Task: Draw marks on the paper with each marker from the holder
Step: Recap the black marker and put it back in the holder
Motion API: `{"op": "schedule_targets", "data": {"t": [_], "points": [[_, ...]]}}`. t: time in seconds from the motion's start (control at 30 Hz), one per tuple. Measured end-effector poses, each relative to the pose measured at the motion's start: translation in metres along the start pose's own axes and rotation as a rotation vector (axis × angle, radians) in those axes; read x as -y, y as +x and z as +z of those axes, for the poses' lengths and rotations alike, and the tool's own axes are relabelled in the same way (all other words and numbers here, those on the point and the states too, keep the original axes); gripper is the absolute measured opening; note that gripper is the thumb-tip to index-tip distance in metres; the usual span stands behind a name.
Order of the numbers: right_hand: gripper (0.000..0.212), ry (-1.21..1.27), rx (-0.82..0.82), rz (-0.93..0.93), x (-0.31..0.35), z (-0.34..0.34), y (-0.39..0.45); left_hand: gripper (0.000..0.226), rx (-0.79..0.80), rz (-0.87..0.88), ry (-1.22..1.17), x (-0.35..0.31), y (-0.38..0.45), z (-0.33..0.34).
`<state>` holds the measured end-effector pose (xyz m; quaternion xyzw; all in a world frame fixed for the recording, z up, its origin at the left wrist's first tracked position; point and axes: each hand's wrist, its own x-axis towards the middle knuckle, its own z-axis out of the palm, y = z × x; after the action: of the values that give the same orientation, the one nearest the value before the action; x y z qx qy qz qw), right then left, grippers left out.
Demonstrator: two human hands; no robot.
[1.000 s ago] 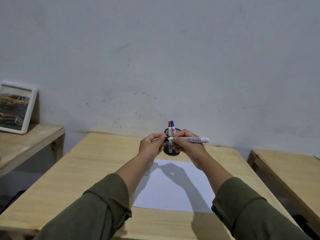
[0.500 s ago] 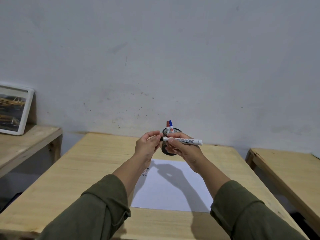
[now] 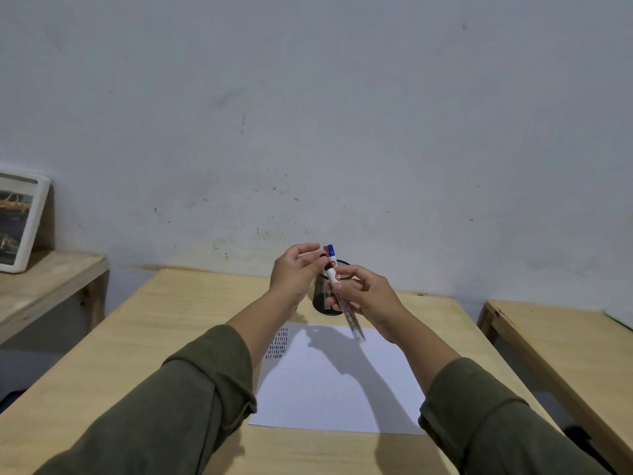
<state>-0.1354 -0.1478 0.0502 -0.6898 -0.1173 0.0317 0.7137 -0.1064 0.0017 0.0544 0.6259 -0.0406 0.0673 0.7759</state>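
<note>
Holding marker (image 3: 346,305) tilted in right hand (image 3: 368,296), fingers curled round barrel, above paper (image 3: 339,382) | left hand (image 3: 296,272) near its upper end, fingers loosely curled, grip contents indiscernible | holder (image 3: 323,303) behind, two markers inside.

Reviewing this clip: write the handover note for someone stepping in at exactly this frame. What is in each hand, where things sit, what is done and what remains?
Right hand: grips a white marker, held tilted above the holder.
Left hand: fingers curled at the marker's upper end; whether it holds a cap is hidden.
Holder: black mesh cup at the paper's far edge, with a blue-capped marker and a red-capped one beside it standing inside.
Paper: flat on the wooden table; rows of short marks at its far left corner.
Left: I cannot tell which markers made those marks, so check each has been used.
</note>
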Motion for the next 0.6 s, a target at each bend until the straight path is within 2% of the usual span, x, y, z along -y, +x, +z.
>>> {"op": "schedule_targets", "data": {"t": [0.2, 0.33, 0.6], "points": [[0.052, -0.147, -0.006, -0.052, -0.004, -0.015, 0.028, 0.022, -0.044, 0.030, 0.159, 0.004, 0.032, 0.006], [0.067, -0.309, -0.102, -0.096, 0.001, -0.027, 0.057, 0.031, -0.088, 0.051, 0.409, 0.014, 0.059, -0.003], [0.060, -0.469, -0.235, -0.188, 0.000, -0.038, 0.125, 0.062, 0.121, -0.037, 0.869, 0.039, 0.095, -0.011]]}}
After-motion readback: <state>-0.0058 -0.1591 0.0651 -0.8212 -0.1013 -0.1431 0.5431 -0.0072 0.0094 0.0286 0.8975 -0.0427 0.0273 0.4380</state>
